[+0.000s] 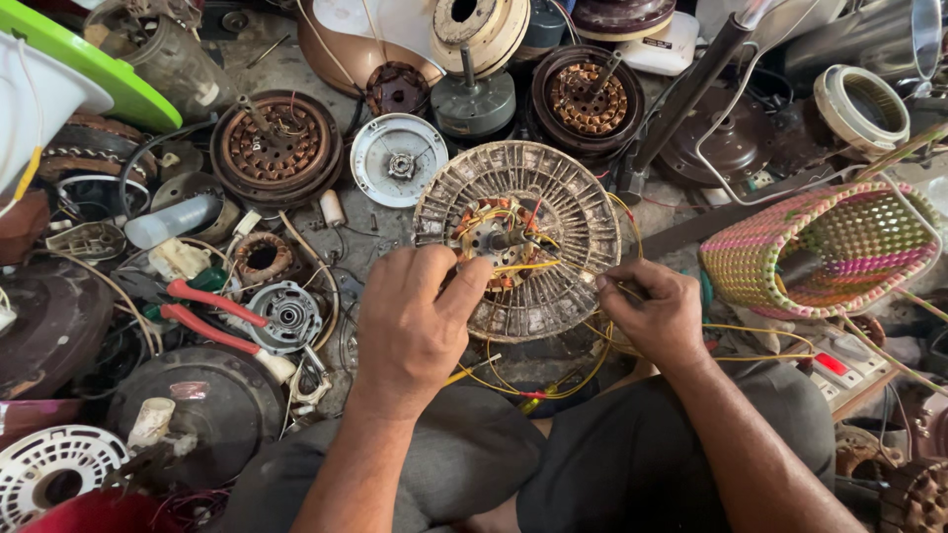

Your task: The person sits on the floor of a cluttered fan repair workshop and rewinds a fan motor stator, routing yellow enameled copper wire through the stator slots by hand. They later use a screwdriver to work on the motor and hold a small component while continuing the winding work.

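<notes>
While the left hand (413, 326) rests its fingers and thumb against the near rim of a round, finned ceiling-fan stator (518, 237), the right hand (657, 314) pinches closed on the yellow wires (523, 266) just off the stator's right edge. The left hand's grip is loose: the palm lies flat and the thumb presses the ribbed face, steadying the disc rather than closing around it. The stator stands tilted toward the person, propped above the lap, its copper coils and central shaft lying just beyond the left thumb tip. From the right-hand pinch the yellow wires run leftward to the hub and also loop down below both hands, toward the knees.

Left of the left hand, well apart from it, red-handled pliers (212, 314) lie on the cluttered floor beside a small grey motor housing (288, 316). Beyond the stator sits a white round cover plate (399, 159), and farther left a rusty wound rotor (276, 148). Right of the right hand, near but not touching, a woven pink-and-green basket (825, 249) lies on its side.
</notes>
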The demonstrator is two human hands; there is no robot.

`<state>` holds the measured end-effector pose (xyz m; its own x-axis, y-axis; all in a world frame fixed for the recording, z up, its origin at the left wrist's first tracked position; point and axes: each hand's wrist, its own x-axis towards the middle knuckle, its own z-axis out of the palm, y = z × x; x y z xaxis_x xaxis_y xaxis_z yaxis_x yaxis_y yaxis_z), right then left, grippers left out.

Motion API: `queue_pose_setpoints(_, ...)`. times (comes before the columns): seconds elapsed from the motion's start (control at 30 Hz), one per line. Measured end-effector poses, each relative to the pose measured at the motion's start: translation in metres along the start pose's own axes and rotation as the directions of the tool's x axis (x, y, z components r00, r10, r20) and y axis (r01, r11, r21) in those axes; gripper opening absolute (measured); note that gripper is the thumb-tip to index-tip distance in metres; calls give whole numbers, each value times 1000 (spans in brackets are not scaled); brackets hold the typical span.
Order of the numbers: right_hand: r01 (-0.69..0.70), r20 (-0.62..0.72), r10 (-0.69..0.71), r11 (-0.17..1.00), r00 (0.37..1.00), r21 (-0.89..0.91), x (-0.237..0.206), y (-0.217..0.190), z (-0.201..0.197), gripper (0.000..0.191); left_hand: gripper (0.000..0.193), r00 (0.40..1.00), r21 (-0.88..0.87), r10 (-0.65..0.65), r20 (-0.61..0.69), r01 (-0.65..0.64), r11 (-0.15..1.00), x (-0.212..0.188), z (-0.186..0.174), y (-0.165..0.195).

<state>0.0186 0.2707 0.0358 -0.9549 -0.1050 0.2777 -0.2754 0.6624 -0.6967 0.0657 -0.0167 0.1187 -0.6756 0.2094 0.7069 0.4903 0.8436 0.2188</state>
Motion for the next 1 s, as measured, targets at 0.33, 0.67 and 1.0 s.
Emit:
queue_pose_setpoints(0.33,8,-16,-9,999,1000,-35,0,0,0,16,26,996,15,-18,89,17,1000,2,-5,1)
queue_pose_setpoints(0.67,70,-26,-72,996,997,-57,0,4,0,14,25,992,17,-30,120,28,999,4,-7,-2)
queue_pose_setpoints(1.0,27,-19,-27,1000,999,0,-1,-1,1,13,27,990,25,-32,135,29,999,5,-9,-5)
